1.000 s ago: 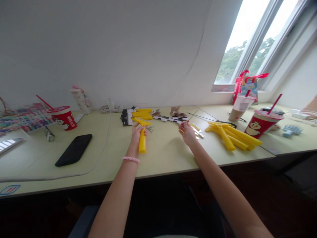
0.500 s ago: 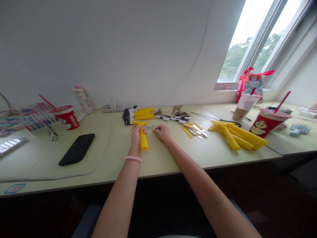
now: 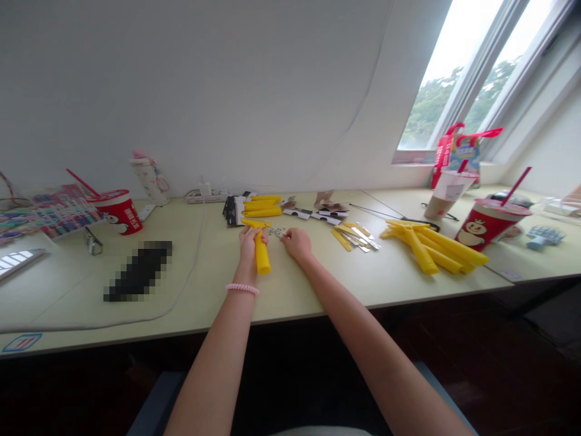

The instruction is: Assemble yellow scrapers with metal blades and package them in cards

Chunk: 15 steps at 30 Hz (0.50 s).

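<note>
My left hand (image 3: 248, 243) is closed around a yellow T-shaped plastic scraper handle (image 3: 262, 257), its wide head pointing away from me and its round grip toward me. My right hand (image 3: 297, 243) pinches a thin metal tool (image 3: 275, 229), whose far end reaches toward the handle's head; its exact kind is too small to make out. Small metal screws (image 3: 280, 232) lie on the table between the two hands. Beyond the left hand, several yellow handles (image 3: 263, 206) rest beside black-and-white packets (image 3: 233, 212).
Flat yellow and silver strips (image 3: 356, 236) lie right of my right hand. Farther right sits a pile of yellow T-shaped pieces (image 3: 424, 245) near a red cup (image 3: 485, 224). A blurred-out black phone (image 3: 138, 270) and another red cup (image 3: 118, 213) are at left. Torn cardboard (image 3: 329, 203) lies behind.
The thin metal tool in my right hand now shows more clearly, angled toward the handle's head. My left hand keeps its grip on the handle. The whole view has shifted slightly.
</note>
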### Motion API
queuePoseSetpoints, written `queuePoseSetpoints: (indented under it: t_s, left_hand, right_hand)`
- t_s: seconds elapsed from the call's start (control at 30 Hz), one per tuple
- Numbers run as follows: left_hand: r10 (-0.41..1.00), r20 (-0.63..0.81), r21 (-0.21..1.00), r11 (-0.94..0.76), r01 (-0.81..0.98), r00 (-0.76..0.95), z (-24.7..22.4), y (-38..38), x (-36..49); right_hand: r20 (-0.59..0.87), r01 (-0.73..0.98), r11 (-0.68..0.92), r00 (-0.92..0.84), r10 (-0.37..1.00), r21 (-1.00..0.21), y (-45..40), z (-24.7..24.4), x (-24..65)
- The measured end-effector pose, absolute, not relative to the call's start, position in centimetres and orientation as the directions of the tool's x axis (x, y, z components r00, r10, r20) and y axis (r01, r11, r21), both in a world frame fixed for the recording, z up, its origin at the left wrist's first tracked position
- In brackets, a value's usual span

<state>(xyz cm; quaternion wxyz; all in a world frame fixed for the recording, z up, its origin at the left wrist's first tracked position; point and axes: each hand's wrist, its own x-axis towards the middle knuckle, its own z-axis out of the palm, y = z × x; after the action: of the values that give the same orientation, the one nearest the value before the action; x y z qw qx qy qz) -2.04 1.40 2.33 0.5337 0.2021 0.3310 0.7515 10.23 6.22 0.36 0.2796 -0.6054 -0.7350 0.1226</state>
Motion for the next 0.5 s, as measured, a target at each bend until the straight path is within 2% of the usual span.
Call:
queuePoseSetpoints:
  t_s: [0.2, 0.33, 0.5]
  left_hand:
    - [0.959, -0.049, 0.707, -0.164, -0.688, -0.28, 2.6, 1.1, -1.7]
    - [0.981, -0.045, 0.721, -0.098, -0.686, -0.188, 2.6, 0.8, -1.5]
    - [0.978, -0.01, 0.728, -0.136, -0.672, -0.209, 2.3, 1.0, -1.6]
  right_hand:
    - [0.241, 0.83, 0.181, -0.058, 0.969, -0.528, 6.4, 0.4, 12.1]
    - [0.246, 0.841, 0.202, -0.086, 0.965, -0.501, 6.3, 0.5, 13.0]
    - [0.252, 0.803, 0.185, -0.045, 0.967, -0.567, 6.4, 0.5, 13.2]
